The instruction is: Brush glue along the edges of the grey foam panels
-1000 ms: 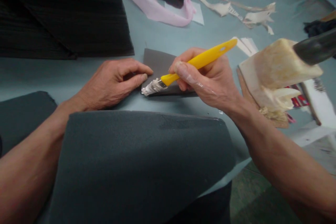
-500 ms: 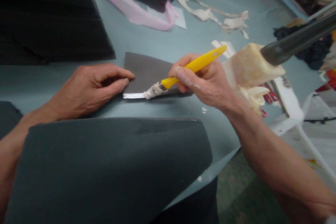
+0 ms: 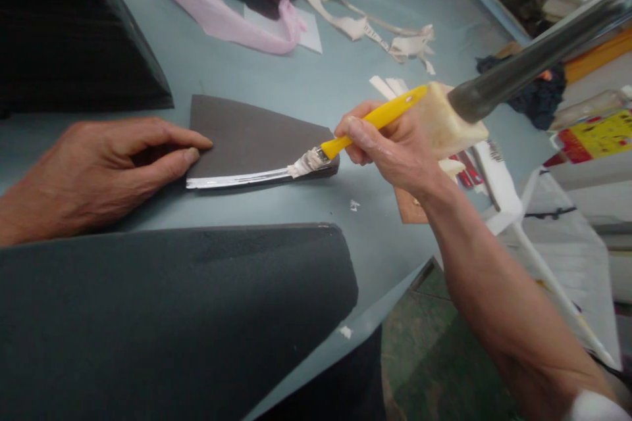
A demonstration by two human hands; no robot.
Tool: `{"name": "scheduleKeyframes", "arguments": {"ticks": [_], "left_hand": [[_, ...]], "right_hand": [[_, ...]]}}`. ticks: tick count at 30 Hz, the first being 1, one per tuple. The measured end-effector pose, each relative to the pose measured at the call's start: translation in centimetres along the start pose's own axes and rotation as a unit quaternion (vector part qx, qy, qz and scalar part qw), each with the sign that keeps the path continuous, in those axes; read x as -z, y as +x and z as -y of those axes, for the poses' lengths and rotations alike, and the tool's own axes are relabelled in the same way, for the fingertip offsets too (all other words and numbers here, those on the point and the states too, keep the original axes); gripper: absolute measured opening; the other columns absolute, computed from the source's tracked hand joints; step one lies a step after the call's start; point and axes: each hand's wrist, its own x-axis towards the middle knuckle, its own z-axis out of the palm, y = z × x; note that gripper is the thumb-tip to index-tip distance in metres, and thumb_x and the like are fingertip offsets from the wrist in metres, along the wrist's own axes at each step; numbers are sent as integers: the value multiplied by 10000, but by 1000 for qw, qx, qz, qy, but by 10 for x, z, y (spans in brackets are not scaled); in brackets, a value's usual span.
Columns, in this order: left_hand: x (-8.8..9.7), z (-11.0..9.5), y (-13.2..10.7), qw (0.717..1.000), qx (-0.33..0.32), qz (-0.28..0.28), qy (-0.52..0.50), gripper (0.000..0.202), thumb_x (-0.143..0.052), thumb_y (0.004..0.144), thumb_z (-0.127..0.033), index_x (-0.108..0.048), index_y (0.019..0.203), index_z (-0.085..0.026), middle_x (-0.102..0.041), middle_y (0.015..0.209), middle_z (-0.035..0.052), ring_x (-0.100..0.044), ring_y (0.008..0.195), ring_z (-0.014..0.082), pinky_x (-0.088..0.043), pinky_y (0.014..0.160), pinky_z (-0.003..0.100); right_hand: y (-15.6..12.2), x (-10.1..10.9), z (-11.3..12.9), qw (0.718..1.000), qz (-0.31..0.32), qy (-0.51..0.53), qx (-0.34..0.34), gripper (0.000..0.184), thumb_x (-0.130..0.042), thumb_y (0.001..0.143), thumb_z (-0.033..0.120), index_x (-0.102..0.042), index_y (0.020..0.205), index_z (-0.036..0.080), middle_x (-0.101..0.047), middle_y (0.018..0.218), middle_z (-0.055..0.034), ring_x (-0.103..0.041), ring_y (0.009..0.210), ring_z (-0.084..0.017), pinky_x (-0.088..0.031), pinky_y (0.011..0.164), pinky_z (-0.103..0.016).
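Observation:
My right hand (image 3: pixel 390 151) is shut around a yellow-handled brush (image 3: pixel 375 122), whose bristles (image 3: pixel 309 163) are clogged with white paste and rest on the lower edge of a dark grey sheet (image 3: pixel 251 138). A thin white stripe (image 3: pixel 237 178) runs along that edge, from the bristles leftward. My left hand (image 3: pixel 103 174) holds down the sheet's left end with thumb and fingertips. Just beyond my right hand, a cream-crusted block (image 3: pixel 442 122) hangs on a dark rod (image 3: pixel 513 75), apart from the brush.
A thick dark grey foam sheet (image 3: pixel 148 316) lies in the foreground. A black stack (image 3: pixel 59 33) stands at top left on the pale blue table (image 3: pixel 316 79). Pink ribbon (image 3: pixel 212 13) and cream offcuts (image 3: pixel 365 26) lie farther back. The table's edge drops to a green floor (image 3: pixel 424 355).
The brush has moved rightward along the sheet's lower edge, and the white stripe has lengthened behind it. The view has swung, shifting the scene left in the frame.

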Motion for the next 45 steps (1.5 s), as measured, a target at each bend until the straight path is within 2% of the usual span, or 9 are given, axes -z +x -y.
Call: {"name": "scheduleKeyframes", "arguments": {"ticks": [6, 12, 17, 21, 25, 29, 32, 38, 45], "left_hand": [[1, -4, 1, 1000, -15, 2, -8, 590, -569, 981, -658, -848, 1250, -214, -802, 1031, 0, -694, 887, 188, -550, 1008, 340], [2, -10, 3, 1000, -4, 13, -19, 600, -558, 945, -661, -841, 1225, -213, -823, 1089, 14, -694, 900, 197, -519, 944, 328], [1, -8, 3, 999, -8, 8, -33, 563, -567, 936, -649, -848, 1193, -234, -844, 1119, 24, -735, 953, 229, -507, 932, 341], [2, -8, 3, 999, -2, 14, -48, 527, -586, 938, -618, -848, 1197, -241, -853, 1164, 42, -759, 1024, 263, -515, 961, 365], [3, -14, 1, 998, -25, 24, -50, 471, -566, 999, -534, -847, 1205, -217, -851, 1142, 60, -758, 1004, 250, -521, 940, 358], [0, -13, -1, 998, -45, 20, -39, 464, -528, 1043, -508, -847, 1213, -216, -852, 1115, 69, -770, 984, 249, -543, 930, 352], [-3, -9, -2, 998, -61, 10, -34, 455, -518, 1060, -502, -848, 1206, -225, -846, 1090, 68, -769, 961, 246, -557, 932, 349], [-3, -9, -3, 997, -74, 12, -34, 438, -509, 1080, -480, -839, 1222, -229, -835, 1097, 59, -761, 962, 235, -552, 927, 337], [-3, -9, -3, 997, -69, 12, -35, 439, -511, 1068, -486, -841, 1209, -234, -840, 1070, 59, -761, 948, 242, -546, 912, 345]], "right_hand": [[-11, 26, -7, 999, -23, -31, -22, 546, -789, 946, 761, -763, 902, 218, -564, 609, 37, -476, 552, -102, -375, 506, -278], [-21, 53, -10, 994, -83, -63, -44, 579, -847, 875, 782, -764, 844, 210, -559, 569, 47, -479, 518, -90, -373, 480, -269], [-23, 60, 2, 987, -136, -78, -38, 600, -872, 830, 800, -745, 801, 214, -521, 551, 59, -444, 494, -79, -375, 477, -267], [-11, 38, 20, 986, -155, -52, -22, 560, -856, 875, 766, -764, 819, 217, -503, 546, 64, -429, 487, -76, -365, 467, -262], [18, -5, 30, 989, -146, -4, -12, 591, -820, 879, 806, -764, 844, 219, -541, 559, 60, -467, 503, -82, -410, 483, -253], [54, -49, 27, 989, -127, 70, -2, 632, -794, 881, 833, -746, 878, 202, -564, 584, 62, -467, 513, -74, -368, 472, -243], [77, -71, 20, 989, -106, 103, 18, 655, -778, 876, 851, -733, 897, 198, -571, 601, 65, -468, 533, -74, -373, 492, -248], [105, -90, 10, 991, -65, 106, 46, 666, -735, 895, 866, -719, 925, 200, -571, 631, 62, -514, 601, -85, -418, 557, -251], [115, -98, 9, 994, -53, 89, 28, 676, -717, 877, 902, -692, 909, 228, -571, 638, 51, -517, 614, -106, -415, 551, -267]]}}
